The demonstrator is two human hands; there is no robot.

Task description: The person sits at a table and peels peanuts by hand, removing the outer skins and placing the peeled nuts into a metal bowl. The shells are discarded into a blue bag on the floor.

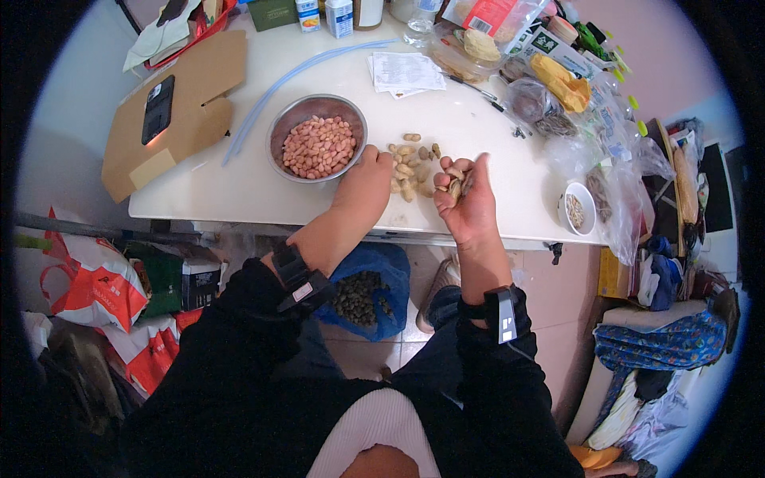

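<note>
A steel bowl [276, 156] on the white table holds many shelled peanuts [320, 146] with pinkish skins. My left hand [367, 182] is curled, back upward, between the bowl's right rim and a small pile of unshelled peanuts [406, 170]. Its fingertips are hidden, so whether anything is in them does not show. To the right of that pile, my right hand [469, 197] is turned palm up, fingers bent around several peanut shells [455, 185]. Some darker pieces [425, 153] lie at the pile's far side.
A blue plastic bag [394, 263] of dark lumps stands on the floor below the table edge. Cardboard [197, 113] with a phone [158, 109] lies left, beside blue tubes [263, 98]. Rightward are a small white bowl [588, 206], plastic bags [568, 155] and papers [409, 70].
</note>
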